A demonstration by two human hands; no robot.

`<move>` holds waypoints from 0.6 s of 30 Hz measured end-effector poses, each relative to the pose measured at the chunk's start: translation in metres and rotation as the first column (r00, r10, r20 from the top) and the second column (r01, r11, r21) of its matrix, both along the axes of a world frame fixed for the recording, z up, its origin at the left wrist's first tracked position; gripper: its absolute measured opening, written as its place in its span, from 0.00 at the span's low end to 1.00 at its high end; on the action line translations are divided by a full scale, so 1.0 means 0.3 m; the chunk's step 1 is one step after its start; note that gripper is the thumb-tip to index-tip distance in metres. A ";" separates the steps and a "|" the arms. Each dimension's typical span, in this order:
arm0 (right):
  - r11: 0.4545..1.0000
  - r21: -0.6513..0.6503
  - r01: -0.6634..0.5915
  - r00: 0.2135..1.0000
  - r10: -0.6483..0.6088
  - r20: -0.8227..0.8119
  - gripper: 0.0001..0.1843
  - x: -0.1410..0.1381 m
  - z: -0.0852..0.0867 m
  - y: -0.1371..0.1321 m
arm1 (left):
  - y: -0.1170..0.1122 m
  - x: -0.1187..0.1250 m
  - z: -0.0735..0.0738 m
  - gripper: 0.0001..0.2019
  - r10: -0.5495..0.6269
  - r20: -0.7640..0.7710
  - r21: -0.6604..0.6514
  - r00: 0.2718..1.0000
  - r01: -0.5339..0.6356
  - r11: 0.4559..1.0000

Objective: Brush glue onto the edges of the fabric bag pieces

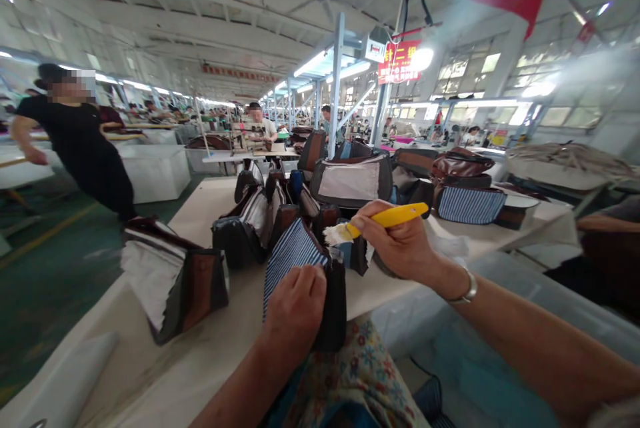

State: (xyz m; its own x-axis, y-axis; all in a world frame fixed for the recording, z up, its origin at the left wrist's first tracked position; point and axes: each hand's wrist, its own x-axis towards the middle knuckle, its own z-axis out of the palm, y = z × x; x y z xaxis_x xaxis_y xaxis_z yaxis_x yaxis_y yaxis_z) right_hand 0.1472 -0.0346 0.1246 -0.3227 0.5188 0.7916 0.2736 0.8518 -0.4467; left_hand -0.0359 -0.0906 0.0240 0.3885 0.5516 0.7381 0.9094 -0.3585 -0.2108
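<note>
My right hand (400, 245) is closed round the yellow handle of a paintbrush (387, 216). The brush's pale, clumped bristles point left, just above the upper edge of a bag. That bag (293, 258) has a blue-and-white striped panel and a dark side. My left hand (297, 305) has its fingers curled over the bag's near edge and grips it; the fingertips are partly hidden. A dark bag with a brown stripe and loose white lining (155, 275) stands to the left. Behind the striped one sits another dark bag with white lining (240, 231).
The pale table (220, 355) bears several more bags, among them a large one with a light panel (350, 181) and a striped one (470, 205). A person in black (75, 131) is in the aisle at left. A blue post (337, 81) rises beyond the table.
</note>
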 end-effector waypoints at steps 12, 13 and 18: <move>0.993 0.073 -0.097 0.938 0.067 0.340 0.11 -0.007 0.026 -0.010 | -0.007 0.005 0.015 0.06 0.020 -0.050 -0.004 0.999 -0.021 1.000; 0.990 0.090 -0.108 0.922 0.067 0.381 0.10 -0.012 0.022 -0.010 | -0.006 0.006 0.016 0.07 0.021 -0.052 -0.003 0.998 -0.021 1.000; 0.992 0.082 -0.094 0.939 0.061 0.337 0.12 -0.024 0.028 -0.005 | 0.008 -0.005 0.001 0.06 0.016 -0.050 -0.013 0.999 -0.017 1.000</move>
